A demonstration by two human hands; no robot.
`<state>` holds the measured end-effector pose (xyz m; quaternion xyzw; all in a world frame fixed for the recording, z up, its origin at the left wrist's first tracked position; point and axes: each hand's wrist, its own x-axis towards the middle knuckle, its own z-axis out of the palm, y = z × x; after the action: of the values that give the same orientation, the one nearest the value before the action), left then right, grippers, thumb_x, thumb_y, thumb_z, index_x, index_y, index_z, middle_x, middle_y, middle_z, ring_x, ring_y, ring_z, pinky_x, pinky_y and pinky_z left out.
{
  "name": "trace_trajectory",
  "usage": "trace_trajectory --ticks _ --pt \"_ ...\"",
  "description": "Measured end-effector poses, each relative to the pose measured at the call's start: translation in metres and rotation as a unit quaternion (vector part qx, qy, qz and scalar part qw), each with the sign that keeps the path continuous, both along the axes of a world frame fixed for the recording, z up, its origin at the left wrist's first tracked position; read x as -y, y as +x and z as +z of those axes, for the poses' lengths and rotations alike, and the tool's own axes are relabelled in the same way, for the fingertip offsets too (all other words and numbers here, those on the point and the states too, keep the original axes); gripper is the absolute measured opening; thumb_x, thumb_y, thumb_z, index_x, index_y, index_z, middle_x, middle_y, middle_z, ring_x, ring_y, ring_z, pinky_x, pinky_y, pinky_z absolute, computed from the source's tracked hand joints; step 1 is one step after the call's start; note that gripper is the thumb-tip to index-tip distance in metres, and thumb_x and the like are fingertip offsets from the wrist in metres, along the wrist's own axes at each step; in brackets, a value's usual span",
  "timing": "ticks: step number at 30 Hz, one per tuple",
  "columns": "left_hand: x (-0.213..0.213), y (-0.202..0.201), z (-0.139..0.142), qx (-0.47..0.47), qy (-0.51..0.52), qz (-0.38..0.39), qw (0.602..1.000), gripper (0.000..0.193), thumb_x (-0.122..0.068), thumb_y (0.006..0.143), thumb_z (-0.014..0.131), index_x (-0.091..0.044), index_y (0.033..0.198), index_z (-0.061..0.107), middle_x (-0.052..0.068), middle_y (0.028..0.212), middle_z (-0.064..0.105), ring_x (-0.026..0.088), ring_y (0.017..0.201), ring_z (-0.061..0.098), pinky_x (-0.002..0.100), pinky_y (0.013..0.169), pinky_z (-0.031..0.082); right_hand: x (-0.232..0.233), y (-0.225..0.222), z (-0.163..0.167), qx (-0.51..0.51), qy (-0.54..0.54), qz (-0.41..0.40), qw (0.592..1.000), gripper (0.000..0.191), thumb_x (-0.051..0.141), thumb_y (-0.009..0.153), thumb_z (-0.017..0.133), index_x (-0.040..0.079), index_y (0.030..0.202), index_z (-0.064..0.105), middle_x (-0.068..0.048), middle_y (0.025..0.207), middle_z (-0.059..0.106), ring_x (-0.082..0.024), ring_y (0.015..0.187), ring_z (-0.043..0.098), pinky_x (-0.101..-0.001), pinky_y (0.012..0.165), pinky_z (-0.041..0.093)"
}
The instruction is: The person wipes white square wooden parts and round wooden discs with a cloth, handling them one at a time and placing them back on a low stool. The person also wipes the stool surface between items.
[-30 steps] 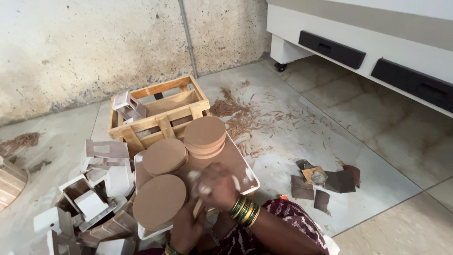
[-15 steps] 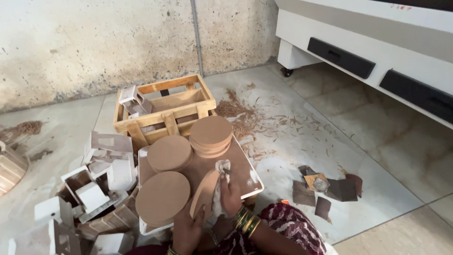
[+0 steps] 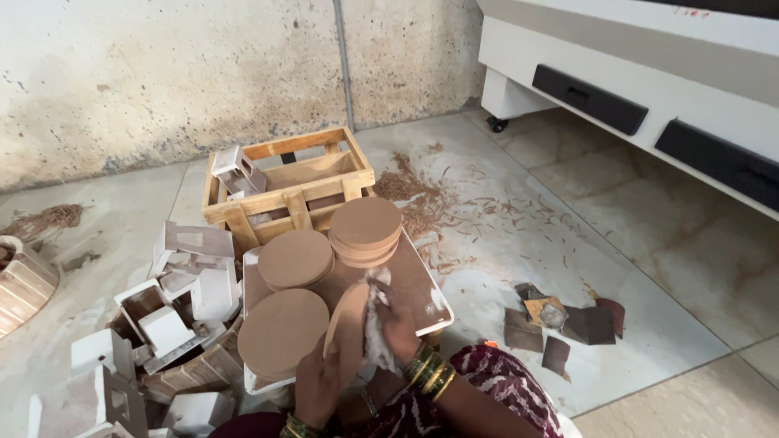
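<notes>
My left hand holds a round brown wooden disc on edge, low in the middle of the view. My right hand presses a crumpled white cloth against the disc's face. Just beyond them a white tray carries three stacks of similar discs: one at the front left, one in the middle and a taller one at the back right. Gold and green bangles ring both wrists.
A wooden crate stands behind the tray with a white piece in its corner. A heap of white and brown box parts lies at left. Sandpaper scraps and wood shavings litter the floor. A white machine stands at the back right.
The disc has been tipped up on edge in my left hand, and my right hand with the cloth has come onto its face. The view has shifted slightly.
</notes>
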<state>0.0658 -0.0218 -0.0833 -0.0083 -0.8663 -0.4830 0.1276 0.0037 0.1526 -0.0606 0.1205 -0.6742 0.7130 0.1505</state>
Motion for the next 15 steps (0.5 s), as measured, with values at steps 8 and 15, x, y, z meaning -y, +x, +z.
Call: trace_trajectory --ticks 8,15 --pt "-0.010 0.003 -0.014 0.033 0.383 0.034 0.922 0.068 -0.053 0.106 0.026 0.000 0.123 0.066 0.012 0.111 0.075 0.027 0.106 0.069 0.038 0.094 0.052 -0.045 0.003 -0.019 0.231 -0.520 0.138 0.810 0.037 0.030 0.079 0.044 0.004 0.098 0.063 -0.014 0.091 0.074 -0.029 0.077 0.069 -0.0454 0.072 0.059" --pt "-0.023 0.024 0.007 0.217 0.687 -0.103 0.686 0.042 -0.021 0.104 0.045 -0.002 0.141 0.049 0.018 0.134 0.062 0.034 0.112 0.067 0.052 0.087 0.054 -0.080 0.002 -0.003 0.091 -0.451 0.233 0.857 0.024 0.013 0.085 0.045 -0.001 0.095 0.061 -0.019 0.090 0.069 -0.031 0.084 0.068 -0.0412 0.079 0.060"
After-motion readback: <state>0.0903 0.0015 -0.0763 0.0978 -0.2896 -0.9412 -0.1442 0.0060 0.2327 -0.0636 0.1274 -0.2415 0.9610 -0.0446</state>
